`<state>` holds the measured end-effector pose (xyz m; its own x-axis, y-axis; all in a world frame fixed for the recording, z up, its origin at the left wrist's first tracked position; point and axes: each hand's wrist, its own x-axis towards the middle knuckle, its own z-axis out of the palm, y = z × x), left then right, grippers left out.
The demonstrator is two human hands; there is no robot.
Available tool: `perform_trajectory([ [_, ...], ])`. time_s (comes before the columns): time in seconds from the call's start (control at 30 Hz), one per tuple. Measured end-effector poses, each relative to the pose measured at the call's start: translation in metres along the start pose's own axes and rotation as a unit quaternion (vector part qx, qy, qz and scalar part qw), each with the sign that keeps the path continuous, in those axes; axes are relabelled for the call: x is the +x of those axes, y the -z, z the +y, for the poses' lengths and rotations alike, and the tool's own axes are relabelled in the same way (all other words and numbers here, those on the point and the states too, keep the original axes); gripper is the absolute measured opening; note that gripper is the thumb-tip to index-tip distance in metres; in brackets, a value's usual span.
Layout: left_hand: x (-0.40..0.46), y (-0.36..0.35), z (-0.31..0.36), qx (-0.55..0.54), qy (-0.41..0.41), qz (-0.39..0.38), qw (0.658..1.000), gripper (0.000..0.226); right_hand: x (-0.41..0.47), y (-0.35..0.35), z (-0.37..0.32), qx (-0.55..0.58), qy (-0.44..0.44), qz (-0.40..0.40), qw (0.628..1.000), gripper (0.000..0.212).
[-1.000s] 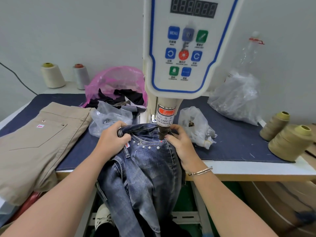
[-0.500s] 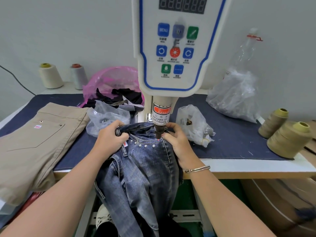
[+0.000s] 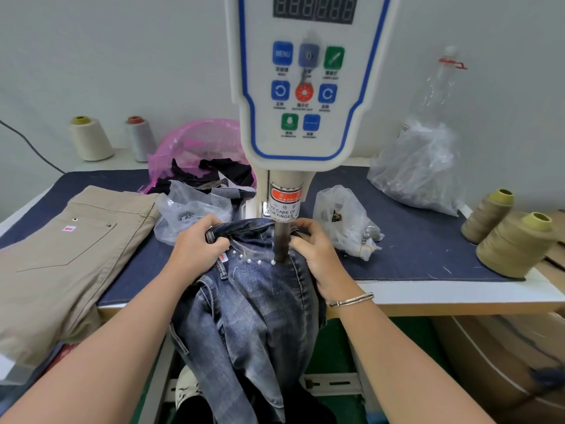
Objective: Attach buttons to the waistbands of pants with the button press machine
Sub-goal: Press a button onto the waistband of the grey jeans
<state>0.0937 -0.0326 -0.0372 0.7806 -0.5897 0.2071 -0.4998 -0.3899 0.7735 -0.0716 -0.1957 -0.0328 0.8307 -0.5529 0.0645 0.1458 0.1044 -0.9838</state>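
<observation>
Dark blue cloth covers the worktable (image 3: 412,255). Left hand (image 3: 195,249) fingers curl tight around the jeans' waistband (image 3: 241,229); right hand (image 3: 315,255) fingers pinch it just beside the press rod (image 3: 279,244), which stands on the band. Jeans (image 3: 253,316) hang off the table edge. Khaki pants (image 3: 67,255) lie to the left.

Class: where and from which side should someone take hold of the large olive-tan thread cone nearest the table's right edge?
Probably grip the large olive-tan thread cone round its narrower upper part, below the yellow-green core, coming from the right. It stands upright on the table, and a smaller olive cone crowds its far left side.
</observation>
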Motion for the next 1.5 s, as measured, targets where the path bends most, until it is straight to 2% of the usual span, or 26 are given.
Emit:
perform_trajectory([
  [0.27,-0.002,0.0,0.002,0.002,-0.001,-0.009,1.0,0.024,-0.004,-0.001,-0.004,0.008,-0.016,-0.002,1.0,0.025],
  [0.33,-0.005,0.001,0.007,-0.012,0.001,-0.022,1.0,0.024,-0.007,-0.002,-0.008,0.013,-0.024,-0.002,1.0,0.03],
  [0.47,-0.016,0.004,0.025,-0.062,-0.031,-0.101,0.992,0.018,-0.021,0.005,-0.016,0.06,-0.05,-0.036,0.996,0.044],
  [0.5,-0.02,0.006,0.03,-0.076,-0.037,-0.126,0.988,0.011,-0.026,0.009,-0.016,0.068,-0.056,-0.045,0.995,0.044],
  [0.57,-0.028,0.008,0.042,-0.089,-0.042,-0.164,0.981,0.011,-0.036,0.015,-0.018,0.07,-0.067,-0.052,0.994,0.042],
  [0.67,-0.037,0.006,0.053,-0.102,-0.035,-0.204,0.973,0.011,-0.051,0.027,-0.022,0.056,-0.08,-0.059,0.993,0.035],
  [0.73,-0.045,0.004,0.06,-0.119,-0.033,-0.243,0.962,0.01,-0.063,0.039,-0.028,0.045,-0.077,-0.098,0.991,0.033],
  [0.83,-0.055,-0.003,0.067,-0.124,-0.054,-0.296,0.946,0.012,-0.072,0.057,-0.042,-0.044,-0.083,-0.158,0.983,0.034],
  [0.9,-0.058,-0.005,0.064,-0.064,-0.107,-0.29,0.949,0.011,-0.069,0.063,-0.053,-0.101,-0.088,-0.124,0.983,0.016],
  [0.93,-0.059,-0.006,0.06,-0.021,-0.134,-0.27,0.953,0.011,-0.063,0.066,-0.058,-0.13,-0.073,-0.067,0.987,0.009],
  [0.97,-0.06,-0.005,0.054,0.03,-0.157,-0.241,0.957,0.012,-0.056,0.068,-0.064,-0.172,-0.039,0.002,0.984,0.016],
  [1.03,-0.063,-0.005,0.042,0.135,-0.185,-0.177,0.957,0.016,-0.036,0.07,-0.077,-0.31,0.033,0.122,0.942,0.02],
  [1.07,-0.065,-0.005,0.038,0.162,-0.191,-0.153,0.956,0.017,-0.023,0.071,-0.082,-0.399,0.04,0.143,0.905,0.019],
  [1.17,-0.068,-0.007,0.031,0.127,-0.16,-0.123,0.971,0.016,0.005,0.063,-0.091,-0.618,-0.029,0.088,0.78,0.027],
  [1.27,-0.061,-0.008,0.031,0.029,-0.098,-0.138,0.985,0.008,0.023,0.043,-0.093,-0.713,-0.101,0.028,0.694,0.029],
  [1.37,-0.056,-0.007,0.031,0.001,-0.08,-0.145,0.986,0.008,0.04,0.03,-0.088,-0.725,-0.219,-0.006,0.653,0.026],
  [1.4,-0.055,-0.007,0.031,0.001,-0.078,-0.146,0.986,0.009,0.041,0.031,-0.084,-0.732,-0.234,-0.009,0.639,0.027],
  [1.5,-0.054,-0.007,0.03,0.004,-0.074,-0.145,0.987,0.008,0.051,0.036,-0.074,-0.741,-0.164,0.024,0.651,0.022],
])
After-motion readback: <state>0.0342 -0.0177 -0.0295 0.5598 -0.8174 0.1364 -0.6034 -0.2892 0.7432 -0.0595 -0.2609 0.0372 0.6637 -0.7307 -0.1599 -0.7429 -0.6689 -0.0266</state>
